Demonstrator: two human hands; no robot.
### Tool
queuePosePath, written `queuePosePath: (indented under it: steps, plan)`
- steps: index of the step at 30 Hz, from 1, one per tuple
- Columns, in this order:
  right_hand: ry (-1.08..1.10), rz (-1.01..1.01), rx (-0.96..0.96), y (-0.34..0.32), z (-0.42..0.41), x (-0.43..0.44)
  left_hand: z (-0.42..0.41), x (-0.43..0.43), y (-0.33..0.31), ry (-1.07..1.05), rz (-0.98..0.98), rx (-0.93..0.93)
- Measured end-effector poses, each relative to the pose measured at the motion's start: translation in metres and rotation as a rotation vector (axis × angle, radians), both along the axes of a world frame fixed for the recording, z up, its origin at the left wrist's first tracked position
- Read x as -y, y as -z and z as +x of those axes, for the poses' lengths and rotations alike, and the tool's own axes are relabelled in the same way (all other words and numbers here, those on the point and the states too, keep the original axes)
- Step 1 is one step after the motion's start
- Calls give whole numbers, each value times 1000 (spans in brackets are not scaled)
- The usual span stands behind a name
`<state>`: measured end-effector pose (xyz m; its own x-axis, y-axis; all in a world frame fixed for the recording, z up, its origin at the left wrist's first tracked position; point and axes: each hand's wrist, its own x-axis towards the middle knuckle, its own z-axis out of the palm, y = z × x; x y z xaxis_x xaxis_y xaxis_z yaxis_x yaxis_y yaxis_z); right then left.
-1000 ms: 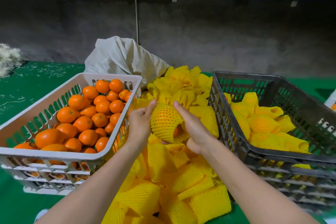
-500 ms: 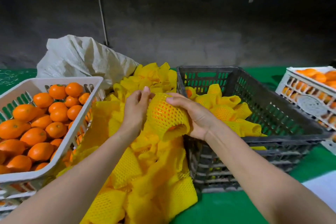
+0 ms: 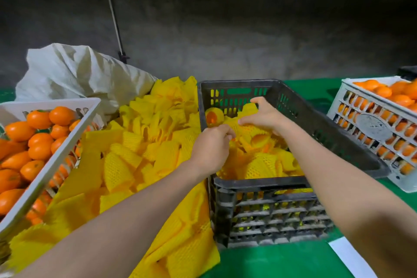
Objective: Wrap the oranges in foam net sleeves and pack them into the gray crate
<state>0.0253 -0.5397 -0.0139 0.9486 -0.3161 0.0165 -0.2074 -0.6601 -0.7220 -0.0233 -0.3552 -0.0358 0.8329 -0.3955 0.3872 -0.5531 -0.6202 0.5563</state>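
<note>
On the green table cover [image 3: 282, 262], as seen from beside the person at work:

Gray crate [image 3: 259, 181]: centre of the table, slatted, part filled with fruit in yellow foam net. Wrapped oranges [image 3: 259, 165] lie heaped against its six o'clock wall. One corner orange [image 3: 212, 117] sits at eleven o'clock, its open end showing bare peel.

Left hand [image 3: 211, 145]: reaches over the crate's nine o'clock wall, fingers curled tight, pinching a fold of netting [image 3: 235, 130].

Right hand [image 3: 266, 117]: inside the crate toward twelve o'clock, palm down, thumb and fingers spread wide across the top of a sleeved orange [image 3: 259, 140], whose open end faces the person. It touches the net; whether it grips or merely rests there I cannot tell from where I stand.

Loose sleeves [image 3: 140, 149]: a large yellow pile at nine o'clock of the gray crate, touching its wall and spilling to the table's near edge.

White crate [image 3: 54, 162]: at nine o'clock beyond the pile, filled with bare oranges [image 3: 38, 140].

Second white crate [image 3: 372, 124]: at three o'clock of the gray crate, apart from it, a round emblem on its wall, loaded with stacked oranges [image 3: 383, 91].

White sack [image 3: 74, 74]: crumpled, at ten o'clock behind the pile.

Sheet of white paper [image 3: 352, 257]: flat on the cover at five o'clock.

Gray wall [image 3: 225, 40]: at twelve o'clock, dim, with a pale cord [image 3: 111, 11] running down it toward the sack.
</note>
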Motion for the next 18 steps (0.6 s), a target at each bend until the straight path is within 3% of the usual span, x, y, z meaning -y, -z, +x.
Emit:
queuePosePath:
  steps: [6,11,12,14,16,18]
  plan:
    - [-235,-292,-173,17,21,-6,3,-5,6,-1,-128,0]
    - [-257,-395,-196,15,6,-13,0,-10,4,35,-202,-39]
    - [-246,-445,-155,10,2,-20,1,-14,2,52,-267,-91]
    - [-222,-487,103,-3,-10,-41,5,-28,-5,46,-433,-232]
    - [-242,-419,425,-17,-26,-74,12,-50,-10,-38,-513,-294]
    - [-353,-344,545,-25,-41,-114,20,-76,-11,-131,-540,-301]
